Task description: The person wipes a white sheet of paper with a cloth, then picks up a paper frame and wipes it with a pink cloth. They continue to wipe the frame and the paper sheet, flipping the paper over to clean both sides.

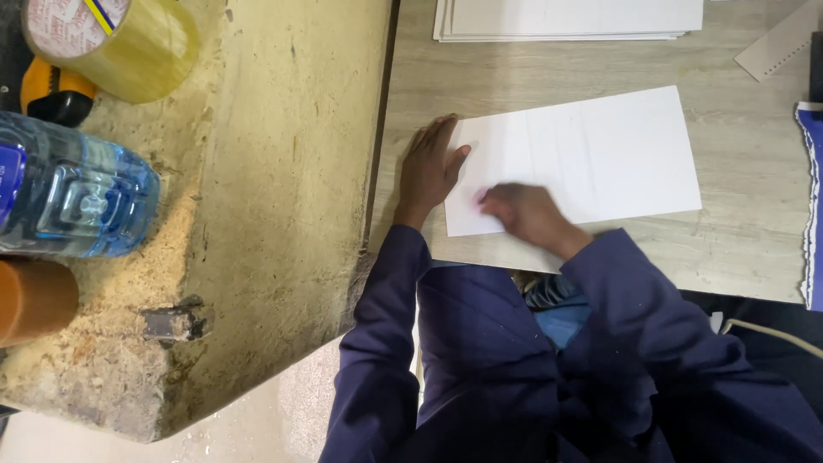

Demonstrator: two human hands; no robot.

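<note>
Pale wood-grain tabletop (737, 257) across the right of the view; a rough, dusty yellowish concrete block (283, 214) filling the left, sawdust strewn on it. Dark blue work sleeves (480, 360) rising from the bottom edge.

Flat on the tabletop, a white rectangular paper sheet (600, 154) with faint fold lines across it, long axis running left to right, slightly tilted. Beyond it, at the top edge, a stack of similar white sheets (566, 21), well apart from the hands. At the top right corner a pale strip with a row of small holes (776, 47); at the far right a torn blue-and-white wrapper edge (810, 214).

On the block: a clear blue-tinted plastic water bottle (77, 193) lying on its side, a roll of clear yellowish packing tape (120, 39), a yellow-and-black tape measure (53, 93) tucked under the roll, a brown cylinder (34, 300) at the left edge.

Left hand (429, 167) flat, fingers spread and pressed down at the sheet's left short edge, fingertips just over the paper. Right hand (527, 214) motion-blurred on the sheet's near left corner, fingers curled together, something pinkish at the tips; whether pinching anything, cannot tell. Sheet stretching away rightward from both hands; right hand further onto the paper, left at its end.
</note>
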